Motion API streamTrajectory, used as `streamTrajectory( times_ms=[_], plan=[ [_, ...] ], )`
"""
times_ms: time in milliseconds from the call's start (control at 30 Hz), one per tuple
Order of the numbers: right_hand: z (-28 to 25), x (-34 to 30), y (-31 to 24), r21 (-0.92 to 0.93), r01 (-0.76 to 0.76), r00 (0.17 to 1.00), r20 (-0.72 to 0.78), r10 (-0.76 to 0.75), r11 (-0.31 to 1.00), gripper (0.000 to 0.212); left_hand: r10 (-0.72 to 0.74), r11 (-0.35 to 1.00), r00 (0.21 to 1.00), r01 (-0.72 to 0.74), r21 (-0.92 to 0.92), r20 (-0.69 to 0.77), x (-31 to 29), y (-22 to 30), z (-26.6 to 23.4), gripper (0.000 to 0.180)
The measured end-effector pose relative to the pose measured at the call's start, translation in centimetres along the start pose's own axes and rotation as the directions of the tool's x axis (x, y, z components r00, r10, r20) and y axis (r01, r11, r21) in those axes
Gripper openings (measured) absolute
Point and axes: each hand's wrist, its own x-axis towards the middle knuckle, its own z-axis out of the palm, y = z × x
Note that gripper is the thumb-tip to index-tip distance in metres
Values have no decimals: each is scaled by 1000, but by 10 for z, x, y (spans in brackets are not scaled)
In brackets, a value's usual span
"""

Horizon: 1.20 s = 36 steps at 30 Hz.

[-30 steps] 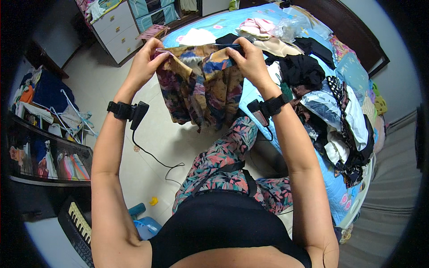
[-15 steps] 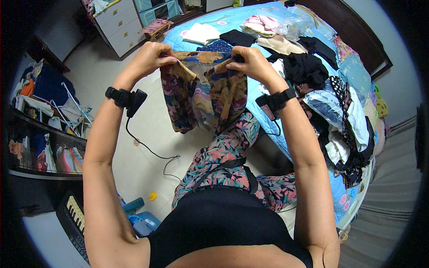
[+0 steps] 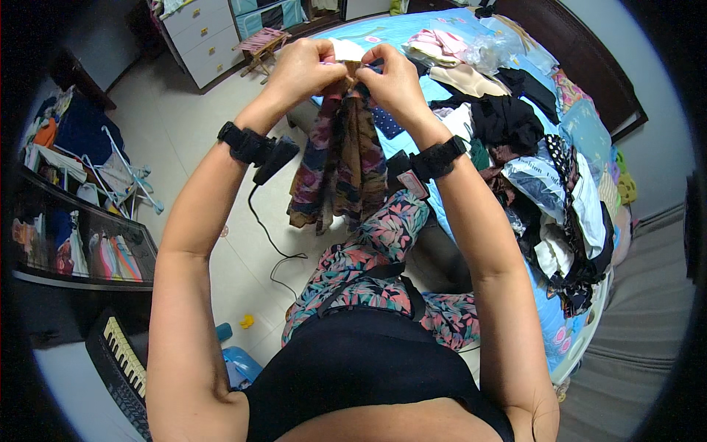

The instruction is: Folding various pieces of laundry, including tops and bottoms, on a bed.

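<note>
A multicoloured, patterned garment (image 3: 339, 162) hangs from both hands in front of me, bunched into narrow folds at the top and falling loose toward the floor. My left hand (image 3: 304, 71) pinches its top edge, fingers closed. Close beside it, my right hand (image 3: 389, 79) grips the same edge between thumb and fingers. The two hands are only a small gap apart. Just beyond them lies a folded white cloth (image 3: 347, 50) on the bed, partly hidden by my fingers. A navy dotted cloth (image 3: 387, 122) shows behind my right wrist.
To the right, a blue-covered bed (image 3: 324, 34) carries a heap of clothes, including black garments (image 3: 505, 118) and a clear plastic package (image 3: 537, 180). A white drawer unit (image 3: 202, 40) and a small folding stool (image 3: 263, 44) stand far left. White hangers (image 3: 132, 173) lie left; a cable (image 3: 266, 228) trails over the floor.
Both hands have come together, the left moving right and the right moving slightly left. The garment, spread wide by its top edge before, is now gathered narrow.
</note>
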Motion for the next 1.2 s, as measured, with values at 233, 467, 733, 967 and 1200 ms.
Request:
streamTrajectory(
  times_ms=[233, 467, 733, 967, 1200],
  plan=[
    [-1, 9, 2, 434, -161, 985, 128, 116, 886, 31, -54, 929, 965, 142, -341, 256, 10, 8, 7, 29],
    [-20, 10, 8, 38, 266, 954, 132, -268, 963, 38, 73, 876, 980, 27, -482, 188, 9, -22, 19, 24],
    [-33, 19, 26, -6, 238, 853, 480, -206, 971, 40, 46, 640, 997, 22, -768, 66, -7, -3, 20, 21],
    [-61, 16, 18, -19, 191, 843, 516, -154, 981, 26, 285, 812, 958, -255, -526, -24, -57, -58, 84, 25],
    [-95, 16, 5, -52, 249, 787, 593, -170, 967, 18, -37, 822, 974, 156, -548, 222, -102, -84, 136, 38]
  ],
)
